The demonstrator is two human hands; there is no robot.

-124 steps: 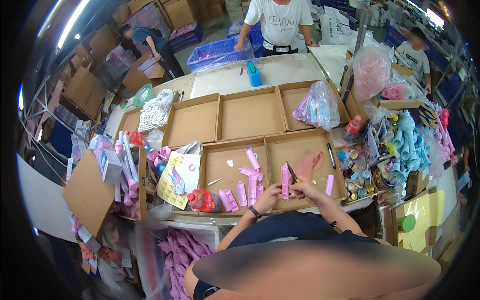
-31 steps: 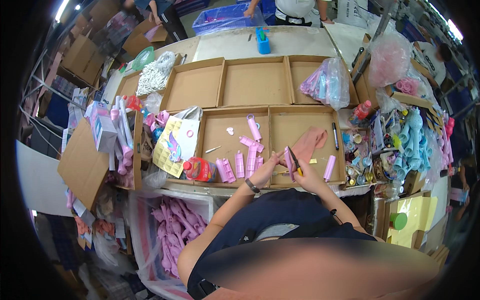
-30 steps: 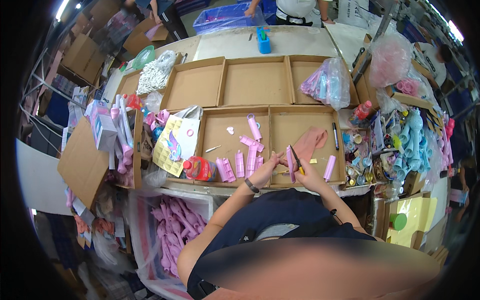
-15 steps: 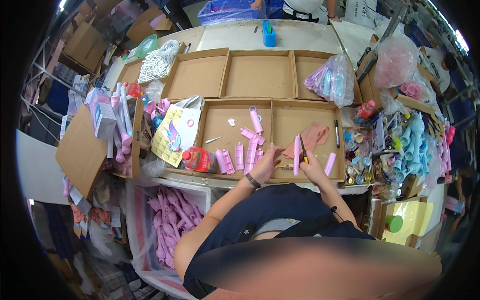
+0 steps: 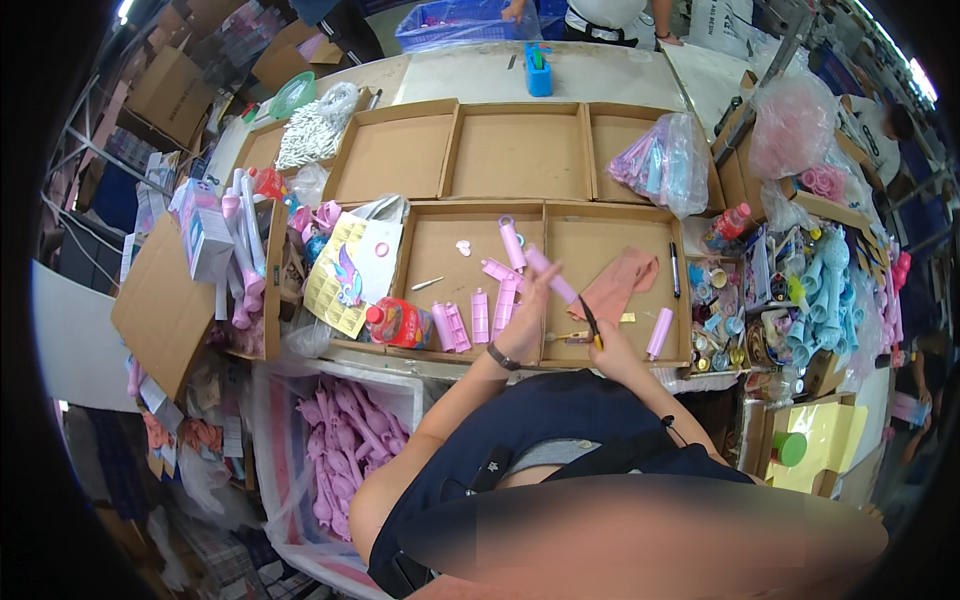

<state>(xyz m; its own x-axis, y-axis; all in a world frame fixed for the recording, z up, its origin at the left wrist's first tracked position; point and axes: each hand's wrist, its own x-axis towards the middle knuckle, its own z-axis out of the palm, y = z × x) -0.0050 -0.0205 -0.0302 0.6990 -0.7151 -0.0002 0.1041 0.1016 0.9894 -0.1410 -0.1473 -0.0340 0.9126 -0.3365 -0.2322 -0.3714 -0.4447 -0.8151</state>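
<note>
A pink plastic tube (image 5: 563, 288), blurred and slanting, crosses the fingers of my left hand (image 5: 525, 318), which appears closed around it above the divider of the cardboard tray (image 5: 590, 226). My right hand (image 5: 620, 352) is closed on a slim tool with a dark tip and yellow handle (image 5: 592, 322); its exact kind is unclear. The tool's tip lies close to the tube's lower end. Left of my left hand are several pink half-shell pieces (image 5: 479, 314) and a pink tube with a ring end (image 5: 511, 243). Another pink tube (image 5: 660, 333) lies right of my right hand.
A salmon cloth (image 5: 622, 283) and a black marker (image 5: 674, 270) lie in the right compartment. A red bottle (image 5: 398, 322) stands at the tray's left edge. Pink parts (image 5: 345, 450) fill a lined box at lower left. A bagged bundle (image 5: 660, 165) sits farther back.
The pink tube has moved left and tilted from nearly upright to slanting, now at my left hand. My left hand has shifted slightly left; my right hand and tool have moved lower and left.
</note>
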